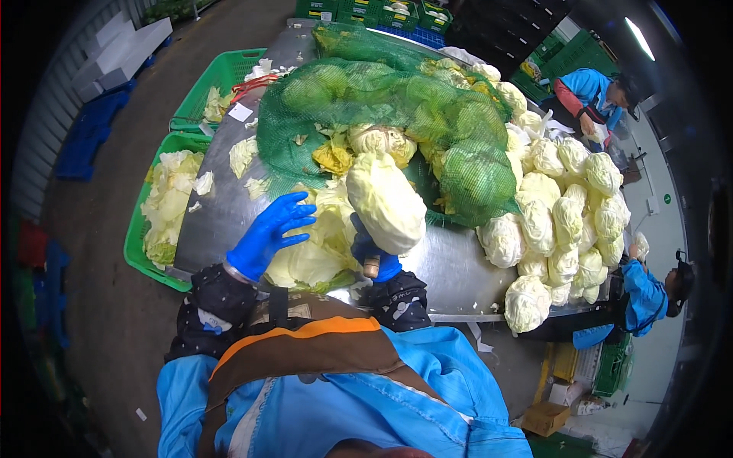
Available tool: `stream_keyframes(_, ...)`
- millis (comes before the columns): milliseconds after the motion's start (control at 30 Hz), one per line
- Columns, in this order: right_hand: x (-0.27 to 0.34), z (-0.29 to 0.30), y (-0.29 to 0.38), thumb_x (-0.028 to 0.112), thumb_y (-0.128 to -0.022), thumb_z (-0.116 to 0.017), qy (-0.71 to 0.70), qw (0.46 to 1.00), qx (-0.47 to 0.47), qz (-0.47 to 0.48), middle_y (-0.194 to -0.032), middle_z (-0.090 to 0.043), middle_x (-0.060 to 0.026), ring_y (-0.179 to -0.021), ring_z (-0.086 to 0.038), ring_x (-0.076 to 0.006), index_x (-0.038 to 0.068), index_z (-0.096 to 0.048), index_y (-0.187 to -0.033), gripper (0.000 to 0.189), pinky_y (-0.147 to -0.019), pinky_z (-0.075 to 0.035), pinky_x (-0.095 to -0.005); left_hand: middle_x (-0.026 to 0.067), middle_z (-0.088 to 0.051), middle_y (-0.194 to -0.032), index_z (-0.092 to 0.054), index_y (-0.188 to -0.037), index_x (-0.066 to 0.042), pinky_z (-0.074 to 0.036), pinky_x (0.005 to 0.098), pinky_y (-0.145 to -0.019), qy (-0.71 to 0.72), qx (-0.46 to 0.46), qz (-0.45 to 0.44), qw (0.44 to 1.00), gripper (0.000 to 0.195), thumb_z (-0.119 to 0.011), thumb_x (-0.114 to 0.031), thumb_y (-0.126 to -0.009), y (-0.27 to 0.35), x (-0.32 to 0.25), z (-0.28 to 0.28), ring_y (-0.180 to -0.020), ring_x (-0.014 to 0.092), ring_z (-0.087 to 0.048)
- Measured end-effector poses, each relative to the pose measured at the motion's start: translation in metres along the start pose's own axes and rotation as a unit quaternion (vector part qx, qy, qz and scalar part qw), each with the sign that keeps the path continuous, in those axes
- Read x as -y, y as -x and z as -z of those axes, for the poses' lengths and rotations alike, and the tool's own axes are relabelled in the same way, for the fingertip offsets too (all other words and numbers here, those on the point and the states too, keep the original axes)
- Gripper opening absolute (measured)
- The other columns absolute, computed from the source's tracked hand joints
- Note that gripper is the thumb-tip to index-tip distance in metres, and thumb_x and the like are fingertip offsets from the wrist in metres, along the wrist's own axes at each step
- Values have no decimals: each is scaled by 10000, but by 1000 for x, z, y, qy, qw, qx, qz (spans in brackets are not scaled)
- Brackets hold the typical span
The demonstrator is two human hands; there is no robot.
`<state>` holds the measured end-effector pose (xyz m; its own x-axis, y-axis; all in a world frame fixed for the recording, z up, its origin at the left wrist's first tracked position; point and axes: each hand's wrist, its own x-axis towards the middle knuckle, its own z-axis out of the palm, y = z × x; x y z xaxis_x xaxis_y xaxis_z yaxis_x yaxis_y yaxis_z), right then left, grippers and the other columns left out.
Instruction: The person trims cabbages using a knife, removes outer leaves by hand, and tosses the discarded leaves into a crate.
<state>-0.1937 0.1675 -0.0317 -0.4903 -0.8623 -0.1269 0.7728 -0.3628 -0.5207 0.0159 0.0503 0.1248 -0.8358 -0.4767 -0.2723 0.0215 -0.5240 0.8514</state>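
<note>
My left hand [269, 233], in a blue glove, is raised with fingers apart and holds nothing. My gloved right hand [390, 268] is closed around a wooden handle [371, 267]; whatever the handle belongs to is hidden. A trimmed pale napa cabbage [386, 203] rests against this same hand, covering most of its fingers. Loose cabbage leaves [312, 252] lie between my hands on the metal table [458, 280]. Just beyond, an untrimmed cabbage [381, 143] with browned leaves shows at the opening of a green mesh sack [395, 97] full of cabbages.
Trimmed cabbages [567, 217] are heaped along the table's right side. Green crates [134, 229] with leaves stand at its left edge. One co-worker [590, 103] is at the far right, another person [644, 292] at the near right. A blue pallet [91, 134] lies on the floor.
</note>
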Motion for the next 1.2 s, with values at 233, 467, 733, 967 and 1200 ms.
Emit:
stream_keyframes(233, 67, -70, 37, 521, -894, -481, -74, 977, 154, -124, -1381, -442, -152, -1253, -439, -301, 61, -326, -1413, 710, -1063, -352, -448, 64, -217, -1510, -146, -1483, -143, -333, 413, -1057, -224, 30, -154, 962, 881, -690, -354, -822, -39, 1, -19, -1365, 240, -277)
stream_keyframes(467, 73, -60, 55, 435, -905, -495, 32, 994, 48, -95, -1361, -444, -199, -1227, -477, -315, 14, -341, -1391, 661, -1028, -417, -428, 126, -644, -1152, -708, -977, -29, -431, 350, -965, -376, 18, -253, 891, 303, -779, -111, -695, -42, -7, -47, -1100, 234, -584)
stream_keyframes(733, 80, -61, 72, 279, -880, -646, 262, 953, -150, 1, -1031, -662, -94, -917, -631, -175, -22, -571, -1201, 446, -831, -503, -311, 84, -701, -842, -699, -926, 25, -504, 248, -682, -353, 13, -169, 920, 124, -638, 16, -818, -4, 26, -81, -740, 120, -640)
stream_keyframes(967, 173, -23, 99, 318, -885, -610, 145, 939, -240, 201, -1038, -636, -100, -920, -615, -198, -26, -573, -1139, 430, -842, -491, -336, 130, -661, -1093, -619, -1141, -10, -465, 314, -888, -420, 98, -162, 887, 366, -696, -47, -785, -26, 29, -81, -1026, 222, -621)
stream_keyframes(1200, 356, -16, 68, 444, -852, -640, 265, 827, -333, 367, -892, -616, -56, -752, -597, -179, 35, -579, -1098, 481, -699, -505, -306, 148, -648, -1102, -621, -1141, -54, -475, 355, -891, -501, 104, -6, 859, 438, -749, -219, -755, -23, 94, 23, -1051, 292, -614)
